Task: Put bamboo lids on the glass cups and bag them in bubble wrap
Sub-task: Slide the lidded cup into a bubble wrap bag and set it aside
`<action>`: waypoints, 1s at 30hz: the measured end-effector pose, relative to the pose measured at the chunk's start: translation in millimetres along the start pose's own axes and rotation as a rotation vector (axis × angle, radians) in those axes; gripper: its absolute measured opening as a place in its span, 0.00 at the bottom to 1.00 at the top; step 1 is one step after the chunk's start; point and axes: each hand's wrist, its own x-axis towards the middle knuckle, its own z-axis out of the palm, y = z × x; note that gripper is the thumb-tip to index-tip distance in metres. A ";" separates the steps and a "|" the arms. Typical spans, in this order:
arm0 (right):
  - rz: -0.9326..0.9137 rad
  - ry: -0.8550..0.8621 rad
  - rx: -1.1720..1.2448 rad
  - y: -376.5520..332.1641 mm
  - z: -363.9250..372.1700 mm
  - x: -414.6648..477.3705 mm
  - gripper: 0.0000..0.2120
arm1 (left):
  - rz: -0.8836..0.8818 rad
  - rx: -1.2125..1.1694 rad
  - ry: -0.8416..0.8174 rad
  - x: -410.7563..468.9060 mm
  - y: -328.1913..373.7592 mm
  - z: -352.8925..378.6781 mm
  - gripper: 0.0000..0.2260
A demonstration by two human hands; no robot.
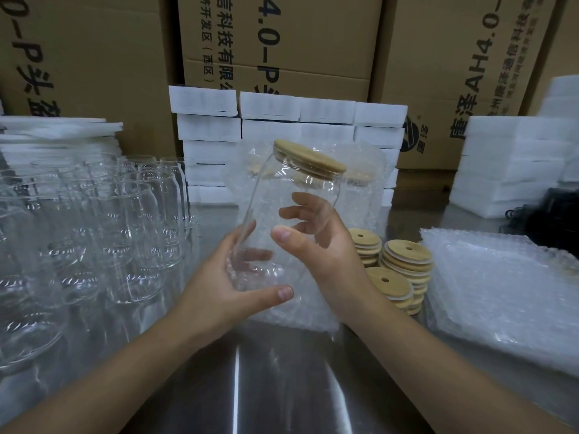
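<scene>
Left hand and right hand curl fingers round the glass cup wearing its bamboo lid

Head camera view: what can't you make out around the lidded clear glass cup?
Head view: base of the clear glass cup, covered by the left hand.
Head view: count of the stacked round bamboo lids, partly behind the right hand.
Head view: black object, blurred and cut off by the right edge.
</scene>
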 end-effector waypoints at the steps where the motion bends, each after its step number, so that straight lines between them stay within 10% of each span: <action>1: 0.022 -0.031 -0.003 -0.6 -0.7 0.5 0.37 | 0.003 -0.007 0.011 -0.6 -0.7 0.7 0.50; 18: 0.162 -0.471 -0.200 6.9 -11.5 5.5 0.50 | 0.082 -0.216 0.304 1.9 6.5 2.4 0.40; 30: -0.048 -0.213 0.158 13.6 -5.1 6.6 0.40 | 0.014 -0.273 0.038 3.7 11.6 -6.5 0.51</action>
